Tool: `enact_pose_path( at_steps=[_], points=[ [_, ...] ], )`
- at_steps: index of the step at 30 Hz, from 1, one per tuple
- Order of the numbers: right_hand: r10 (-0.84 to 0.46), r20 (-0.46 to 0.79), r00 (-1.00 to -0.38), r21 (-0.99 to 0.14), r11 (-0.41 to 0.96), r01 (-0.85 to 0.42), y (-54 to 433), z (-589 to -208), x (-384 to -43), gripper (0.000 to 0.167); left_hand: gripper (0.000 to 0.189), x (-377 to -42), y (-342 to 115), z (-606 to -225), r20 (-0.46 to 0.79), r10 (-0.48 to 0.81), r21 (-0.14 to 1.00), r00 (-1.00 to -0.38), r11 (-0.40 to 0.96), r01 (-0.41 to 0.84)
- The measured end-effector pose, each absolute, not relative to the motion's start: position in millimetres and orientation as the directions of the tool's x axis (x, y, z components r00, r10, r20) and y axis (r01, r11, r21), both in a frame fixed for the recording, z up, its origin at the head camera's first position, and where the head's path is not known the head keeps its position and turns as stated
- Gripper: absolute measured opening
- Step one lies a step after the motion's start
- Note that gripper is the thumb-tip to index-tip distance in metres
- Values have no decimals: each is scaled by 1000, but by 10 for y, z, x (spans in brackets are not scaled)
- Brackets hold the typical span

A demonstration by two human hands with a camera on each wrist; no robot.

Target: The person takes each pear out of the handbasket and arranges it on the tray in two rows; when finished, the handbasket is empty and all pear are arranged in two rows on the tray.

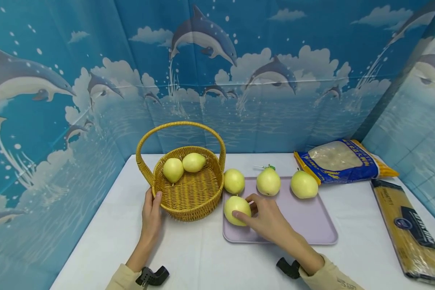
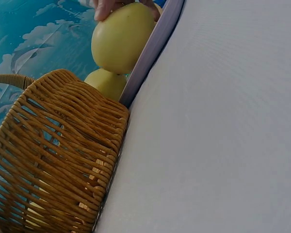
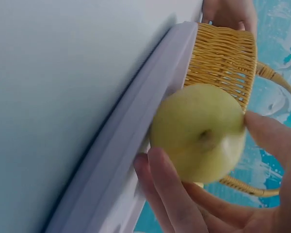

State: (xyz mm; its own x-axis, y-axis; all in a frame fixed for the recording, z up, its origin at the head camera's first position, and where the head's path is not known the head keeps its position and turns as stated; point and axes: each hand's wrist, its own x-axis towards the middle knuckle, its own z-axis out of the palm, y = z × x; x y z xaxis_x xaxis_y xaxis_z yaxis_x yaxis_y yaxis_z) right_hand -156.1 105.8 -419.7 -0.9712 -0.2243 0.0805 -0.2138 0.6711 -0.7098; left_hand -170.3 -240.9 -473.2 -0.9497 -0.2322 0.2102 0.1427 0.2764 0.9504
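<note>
From my station I log the basket (image 1: pixel 193 214) as golden yellow in the head view, browner in the left-wrist feed, woven in a close ribbed pattern. Pears (image 1: pixel 233 206): pale yellow-green, all plain; I note a dark brownish dimple on one in the right-wrist feed. Tray (image 1: pixel 301 225): flat lilac. Tablecloth (image 1: pixel 199 257): plain white. Backdrop (image 1: pixel 188 106): blue to turquoise, printed with grey-blue, white-bellied dolphins, pale clouds, white droplets. Bag (image 1: pixel 348 173): deep blue, yellow-orange ends, whitish window. Long packet (image 1: pixel 391 209): golden brown, black label, pale lettering. Sleeves (image 1: pixel 317 276): beige. Wrist mounts (image 1: pixel 154 276): black.
</note>
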Motion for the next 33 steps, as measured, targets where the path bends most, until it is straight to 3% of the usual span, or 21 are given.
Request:
enact_pose_path(
  at_steps=[12,24,29,33],
  points=[
    [-254,-27,-967,-753,641,-148,1067,-4086,-1495,37,58,-1706,-2409,-4724,210,-226,950,-951,277,144],
    [-355,-19,-935,-754,619,-220,1135,-4032,-1500,37,57,-1708,-2421,-4738,201,-225,952,-953,274,136],
    [-343,89,-935,-732,615,-295,1129,-4101,-1554,54,59,-1703,-2424,-4733,205,-222,952,-953,272,142],
    [-398,151,-905,-779,515,-357,1123,-4197,-1594,68,59,-1706,-2424,-4731,203,-219,953,-954,268,141]
  ],
)
